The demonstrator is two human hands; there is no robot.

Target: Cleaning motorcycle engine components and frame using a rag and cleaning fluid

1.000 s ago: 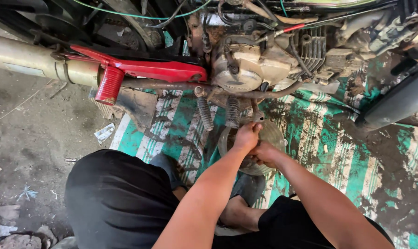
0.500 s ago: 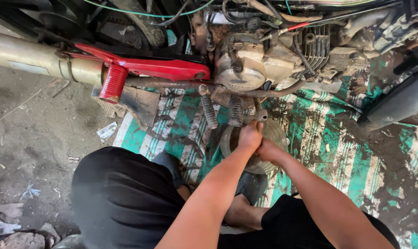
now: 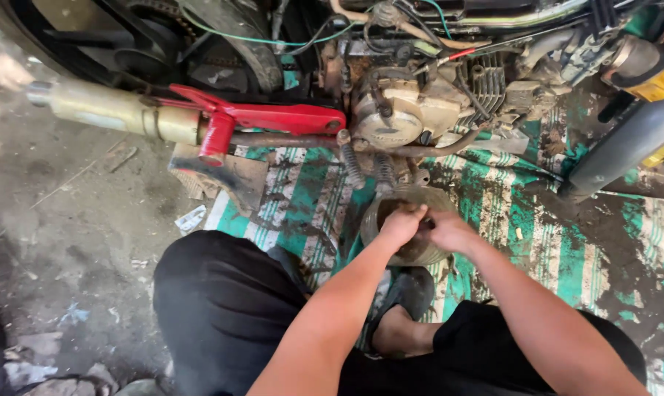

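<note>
Both hands, left hand [image 3: 401, 224] and right hand [image 3: 449, 231], grasp a round metal drum [image 3: 412, 220] with apparently clenched fingers, the engine [image 3: 405, 110] at 12 o'clock above the striped mat [image 3: 302, 183].

Counts around the motorcycle engine

Two hands [image 3: 427, 227] at 6 o'clock, one round metal drum [image 3: 412, 253], one red swingarm [image 3: 273, 117] at 10, one striped mat [image 3: 537, 220].

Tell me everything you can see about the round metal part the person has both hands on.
The round metal part looks like a shallow drum of dull grey, grimy metal with a curved rim. It sits on the dirty green striped mat, just below the motorcycle engine and in front of the person's foot. The left hand and right hand press on its top, hiding its middle.
</note>
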